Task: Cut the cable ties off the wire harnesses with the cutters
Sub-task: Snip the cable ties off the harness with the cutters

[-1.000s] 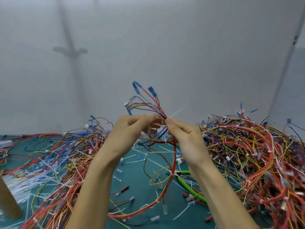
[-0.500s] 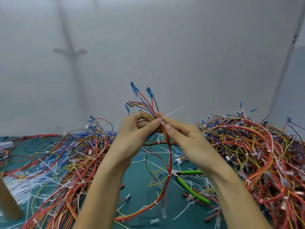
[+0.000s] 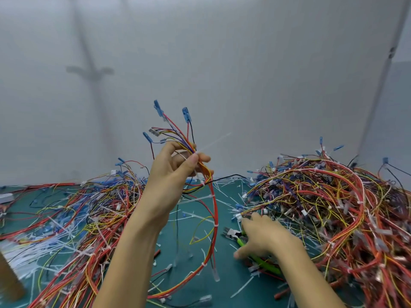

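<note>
**Right hand [image 3: 262,238] dropping to cutters [image 3: 266,265]**

Above the bench [image 3: 191,241] middle, the left hand [image 3: 171,174] is pinching the raised harness [image 3: 214,218] at its cable tie [image 3: 211,143]. Toward the front edge, the right hand is lying open on the cutters; stray wires risk snagging them.

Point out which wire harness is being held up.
The harness the left hand grips, its blue terminals fanned above it; the left heap and the right heap both lie on the green mat.

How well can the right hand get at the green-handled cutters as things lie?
Probably yes: the right hand is spread over the cutters, only loose tie scraps nearby; the left hand holds the harness up.
</note>
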